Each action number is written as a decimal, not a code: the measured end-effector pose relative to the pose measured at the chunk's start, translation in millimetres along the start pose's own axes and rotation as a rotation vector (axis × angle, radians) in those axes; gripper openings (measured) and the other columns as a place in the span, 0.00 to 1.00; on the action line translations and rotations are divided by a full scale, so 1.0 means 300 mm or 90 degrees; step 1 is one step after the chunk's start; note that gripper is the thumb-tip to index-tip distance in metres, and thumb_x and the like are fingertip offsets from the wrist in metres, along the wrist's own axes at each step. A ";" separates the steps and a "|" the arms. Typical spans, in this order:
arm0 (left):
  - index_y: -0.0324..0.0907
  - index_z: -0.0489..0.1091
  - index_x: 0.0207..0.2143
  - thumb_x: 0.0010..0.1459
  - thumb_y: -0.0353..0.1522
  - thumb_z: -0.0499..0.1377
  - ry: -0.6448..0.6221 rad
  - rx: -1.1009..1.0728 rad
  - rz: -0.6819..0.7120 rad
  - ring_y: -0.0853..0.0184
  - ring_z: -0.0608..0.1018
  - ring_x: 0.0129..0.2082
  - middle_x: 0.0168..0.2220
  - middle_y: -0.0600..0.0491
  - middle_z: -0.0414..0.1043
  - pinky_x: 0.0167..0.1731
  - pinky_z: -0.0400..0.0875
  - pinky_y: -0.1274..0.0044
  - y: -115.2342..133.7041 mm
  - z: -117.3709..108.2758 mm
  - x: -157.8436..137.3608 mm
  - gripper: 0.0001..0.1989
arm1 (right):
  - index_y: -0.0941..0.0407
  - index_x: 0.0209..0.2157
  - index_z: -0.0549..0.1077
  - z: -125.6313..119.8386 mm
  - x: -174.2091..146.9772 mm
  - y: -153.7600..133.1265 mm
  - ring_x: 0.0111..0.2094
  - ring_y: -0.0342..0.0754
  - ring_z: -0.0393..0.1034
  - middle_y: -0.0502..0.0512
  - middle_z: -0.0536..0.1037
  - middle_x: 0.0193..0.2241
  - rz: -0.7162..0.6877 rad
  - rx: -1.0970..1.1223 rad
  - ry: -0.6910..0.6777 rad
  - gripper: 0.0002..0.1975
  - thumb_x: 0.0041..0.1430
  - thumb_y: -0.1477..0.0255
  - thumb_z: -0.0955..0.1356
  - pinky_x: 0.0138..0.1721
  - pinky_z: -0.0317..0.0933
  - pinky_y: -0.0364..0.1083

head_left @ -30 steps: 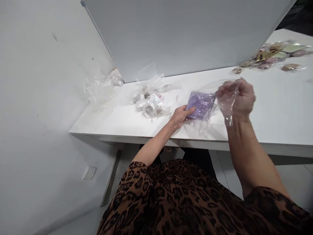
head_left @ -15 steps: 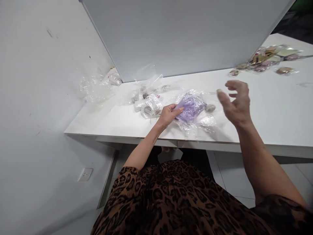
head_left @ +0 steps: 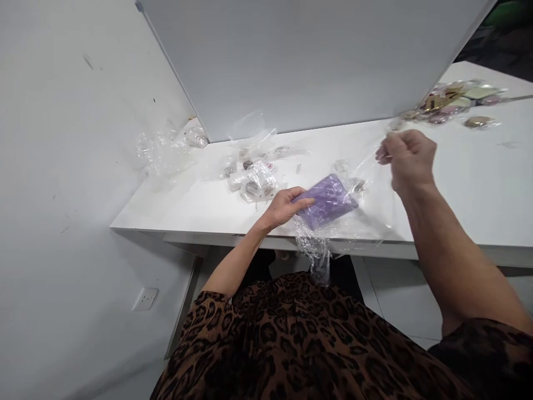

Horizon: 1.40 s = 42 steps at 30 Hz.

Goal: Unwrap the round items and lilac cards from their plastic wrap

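Left hand: We press our left hand flat on the near left corner of the purple pouch. The fingers lie on top of it and hold it down.
Right hand: Our right hand is up above the table, to the right. Its grip is closed tight, pinching the edge of the clear wrap.
What changed: Half a second ago this hand was open, with the fingers spread and nothing in it. Now it is a fist and the wrap is pulled tight up to it.
Pouch then and now: The pouch has slid a little nearer to us and now looks flatter.
What that means: We think the wrap is coming off the pouch, because one hand pins and the other pulls.
Where the pouch is: It lies on the table near the front edge, in the middle. Some crinkled wrap hangs down over that edge.
Left pile: Small packets in clear bags sit just left of our left hand.
Far right pile: More shiny packets lie far off on the right, well apart from us.
Back: A plain grey board stands behind the table.
Writing: We can read no words or labels; the packets are too small and blurry.
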<state>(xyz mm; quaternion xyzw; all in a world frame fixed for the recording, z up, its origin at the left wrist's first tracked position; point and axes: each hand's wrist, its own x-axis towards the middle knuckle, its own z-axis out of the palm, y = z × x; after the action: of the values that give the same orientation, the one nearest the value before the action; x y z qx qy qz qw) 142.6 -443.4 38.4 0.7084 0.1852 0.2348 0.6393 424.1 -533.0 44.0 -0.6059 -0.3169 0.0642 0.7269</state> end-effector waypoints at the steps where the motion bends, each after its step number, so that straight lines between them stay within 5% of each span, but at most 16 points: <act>1: 0.43 0.78 0.31 0.54 0.39 0.70 0.030 -0.057 -0.018 0.73 0.73 0.28 0.28 0.54 0.75 0.31 0.66 0.79 -0.005 -0.010 -0.005 0.10 | 0.49 0.24 0.69 -0.030 0.016 0.034 0.25 0.46 0.61 0.50 0.70 0.23 0.068 0.052 0.044 0.16 0.62 0.64 0.75 0.30 0.59 0.52; 5: 0.41 0.75 0.32 0.50 0.37 0.74 0.243 -0.281 -0.092 0.74 0.74 0.26 0.28 0.57 0.76 0.30 0.70 0.79 -0.023 -0.024 -0.002 0.13 | 0.48 0.25 0.68 -0.141 0.036 0.194 0.28 0.48 0.63 0.51 0.72 0.27 0.182 0.196 0.058 0.20 0.45 0.63 0.82 0.27 0.60 0.54; 8: 0.40 0.74 0.33 0.54 0.32 0.71 0.346 -0.364 -0.093 0.75 0.75 0.26 0.28 0.58 0.76 0.32 0.70 0.81 -0.028 -0.007 0.010 0.09 | 0.48 0.25 0.67 -0.182 0.005 0.262 0.28 0.50 0.65 0.52 0.72 0.28 0.161 0.217 0.017 0.20 0.47 0.64 0.81 0.27 0.64 0.56; 11: 0.40 0.72 0.33 0.57 0.30 0.69 0.373 -0.407 -0.109 0.75 0.75 0.26 0.28 0.59 0.74 0.32 0.70 0.81 -0.031 0.023 0.026 0.08 | 0.46 0.30 0.72 -0.179 -0.069 0.210 0.34 0.55 0.70 0.52 0.75 0.31 0.045 0.149 0.087 0.10 0.56 0.66 0.77 0.33 0.67 0.59; 14: 0.41 0.70 0.33 0.61 0.30 0.66 0.387 -0.429 -0.099 0.76 0.74 0.26 0.28 0.59 0.73 0.32 0.71 0.81 -0.046 0.060 0.047 0.07 | 0.37 0.46 0.76 -0.138 -0.179 0.056 0.55 0.60 0.68 0.47 0.77 0.49 -0.177 -0.026 0.206 0.10 0.64 0.65 0.74 0.50 0.67 0.62; 16: 0.41 0.69 0.32 0.63 0.30 0.64 0.394 -0.417 -0.086 0.76 0.72 0.26 0.27 0.60 0.71 0.31 0.69 0.82 -0.062 0.093 0.065 0.07 | 0.36 0.52 0.75 -0.092 -0.251 -0.051 0.59 0.61 0.66 0.47 0.75 0.55 -0.230 -0.122 0.150 0.11 0.70 0.60 0.69 0.54 0.64 0.64; 19: 0.41 0.68 0.32 0.63 0.30 0.64 0.390 -0.389 -0.064 0.77 0.71 0.27 0.27 0.60 0.69 0.33 0.67 0.83 -0.087 0.153 0.091 0.08 | 0.45 0.46 0.77 -0.009 -0.318 -0.130 0.52 0.61 0.70 0.54 0.78 0.47 -0.169 -0.193 -0.045 0.13 0.69 0.53 0.68 0.47 0.67 0.63; 21: 0.41 0.68 0.33 0.63 0.30 0.64 0.383 -0.395 -0.038 0.77 0.71 0.28 0.29 0.60 0.70 0.35 0.67 0.83 -0.100 0.192 0.105 0.08 | 0.49 0.46 0.77 0.041 -0.335 -0.116 0.46 0.60 0.71 0.57 0.79 0.43 -0.119 -0.231 -0.152 0.20 0.63 0.49 0.71 0.43 0.68 0.62; 24: 0.41 0.67 0.35 0.64 0.29 0.62 0.382 -0.423 -0.031 0.77 0.69 0.26 0.28 0.60 0.69 0.33 0.66 0.83 -0.116 0.232 0.120 0.06 | 0.51 0.46 0.75 0.097 -0.351 -0.053 0.40 0.58 0.71 0.59 0.77 0.39 -0.155 -0.293 -0.198 0.23 0.60 0.48 0.72 0.45 0.68 0.63; 29: 0.40 0.67 0.31 0.67 0.30 0.58 0.436 -0.486 -0.135 0.77 0.67 0.24 0.24 0.59 0.65 0.30 0.64 0.83 -0.144 0.238 0.137 0.10 | 0.51 0.49 0.74 0.155 -0.430 -0.021 0.50 0.61 0.71 0.61 0.77 0.45 -0.285 -0.215 -0.277 0.17 0.68 0.54 0.67 0.52 0.67 0.63; 33: 0.38 0.71 0.34 0.66 0.31 0.59 0.424 -0.534 -0.146 0.75 0.72 0.26 0.28 0.56 0.72 0.34 0.67 0.81 -0.154 0.235 0.132 0.07 | 0.50 0.54 0.67 0.175 -0.458 -0.016 0.49 0.55 0.73 0.60 0.74 0.49 -0.144 -0.025 -0.193 0.20 0.69 0.54 0.66 0.47 0.72 0.56; 36: 0.38 0.73 0.35 0.65 0.31 0.62 0.409 -0.537 -0.135 0.75 0.73 0.26 0.29 0.56 0.74 0.35 0.68 0.81 -0.151 0.243 0.120 0.05 | 0.51 0.58 0.65 0.174 -0.420 0.024 0.56 0.60 0.69 0.63 0.71 0.54 -0.041 -0.045 -0.092 0.30 0.63 0.48 0.70 0.53 0.70 0.61; 39: 0.38 0.74 0.33 0.65 0.31 0.61 0.399 -0.525 -0.104 0.75 0.75 0.29 0.29 0.56 0.74 0.37 0.69 0.82 -0.158 0.252 0.118 0.06 | 0.52 0.61 0.63 0.173 -0.365 0.066 0.61 0.64 0.65 0.66 0.68 0.59 0.010 -0.094 -0.073 0.40 0.56 0.46 0.74 0.57 0.67 0.66; 42: 0.39 0.73 0.34 0.65 0.34 0.63 0.373 -0.505 -0.103 0.73 0.77 0.31 0.30 0.55 0.74 0.40 0.71 0.80 -0.184 0.248 0.127 0.08 | 0.54 0.54 0.69 0.178 -0.330 0.083 0.51 0.59 0.73 0.63 0.75 0.52 0.086 -0.016 -0.122 0.34 0.55 0.46 0.74 0.49 0.72 0.60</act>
<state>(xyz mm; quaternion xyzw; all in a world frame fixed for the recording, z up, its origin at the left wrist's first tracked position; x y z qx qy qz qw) 218.3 -476.7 -18.1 0.2987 0.3076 0.4258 0.7968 324.3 -529.0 -13.6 -0.6259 -0.3439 0.1666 0.6799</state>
